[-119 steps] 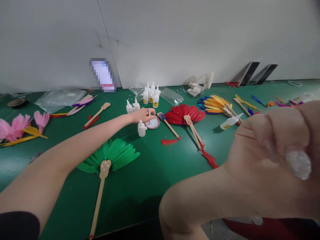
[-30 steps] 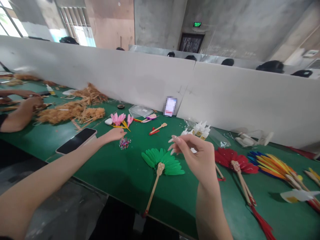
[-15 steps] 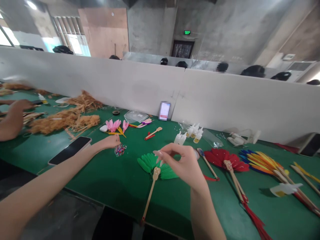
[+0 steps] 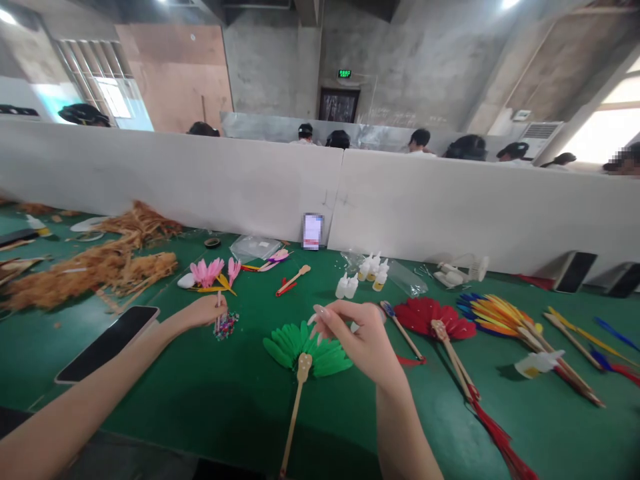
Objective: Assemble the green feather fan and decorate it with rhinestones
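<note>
On the bench (image 4: 190, 400), the left hand (image 4: 207, 312) pinches a slim pale stick (image 4: 219, 302) at the multicoloured gem pile (image 4: 227, 326); a jolt could scatter gems. The green feather fan (image 4: 305, 363) points its handle (image 4: 294, 420) toward the front edge, where a forearm could knock it. The right hand (image 4: 353, 330) hovers above; whether its fingertips meet, I cannot tell; dipping could ruffle feathers (image 4: 281, 347).

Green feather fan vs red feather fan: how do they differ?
The green feather fan slants its wooden handle down-left; the red feather fan slants down-right. The red fan shows a long red tassel; the green fan shows none in frame. Shared: spread feathers, wooden handles, lying on the green table.
</note>
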Motion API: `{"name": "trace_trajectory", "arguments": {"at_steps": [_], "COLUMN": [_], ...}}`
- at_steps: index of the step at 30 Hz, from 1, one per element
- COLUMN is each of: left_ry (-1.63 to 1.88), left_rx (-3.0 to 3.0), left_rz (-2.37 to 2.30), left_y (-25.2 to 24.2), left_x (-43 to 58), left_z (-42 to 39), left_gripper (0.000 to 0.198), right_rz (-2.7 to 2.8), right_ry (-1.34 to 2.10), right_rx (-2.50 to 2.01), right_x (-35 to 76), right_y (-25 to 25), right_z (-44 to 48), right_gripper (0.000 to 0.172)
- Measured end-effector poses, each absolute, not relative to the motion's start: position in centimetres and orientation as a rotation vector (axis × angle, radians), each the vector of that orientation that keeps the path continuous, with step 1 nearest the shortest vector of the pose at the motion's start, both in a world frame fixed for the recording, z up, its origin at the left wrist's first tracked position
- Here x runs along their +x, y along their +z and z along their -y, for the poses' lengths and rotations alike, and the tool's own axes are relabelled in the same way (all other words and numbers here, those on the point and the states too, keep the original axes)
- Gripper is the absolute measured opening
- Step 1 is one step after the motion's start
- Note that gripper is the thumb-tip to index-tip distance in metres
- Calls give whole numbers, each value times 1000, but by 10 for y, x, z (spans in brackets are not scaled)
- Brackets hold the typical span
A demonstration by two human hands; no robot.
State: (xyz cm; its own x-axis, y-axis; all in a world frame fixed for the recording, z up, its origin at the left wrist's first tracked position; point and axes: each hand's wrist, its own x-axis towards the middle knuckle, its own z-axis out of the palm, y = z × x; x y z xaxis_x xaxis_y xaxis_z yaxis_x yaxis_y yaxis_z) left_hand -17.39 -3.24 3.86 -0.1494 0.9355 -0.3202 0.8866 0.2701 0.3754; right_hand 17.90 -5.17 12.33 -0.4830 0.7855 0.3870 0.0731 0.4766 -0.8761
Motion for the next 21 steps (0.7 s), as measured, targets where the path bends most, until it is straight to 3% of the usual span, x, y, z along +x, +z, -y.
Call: {"name": "trace_trajectory", "arguments": {"at_steps": [9,16,19,21], "left_ry": [528,1642,1864,1816], "left_rx": [1649,1639,1715,1753], "left_rz": [-1809,-1194,-1020,-1046], "left_y": [87,134,128,122], "left_x": [-118,-15,8,12], "left_z": [46,83,89,88], "left_gripper": [49,20,16,25], "right_rz": [1794,1450,1287,1218], "right_ry": [1133,1339,1493,1545], "right_rx": [-808,-696,-607,-585], "right_x": [174,170,172,174], "right_y": [116,119,118,116], "right_z": [40,42,46,49], "right_gripper": [37,46,46,44]}}
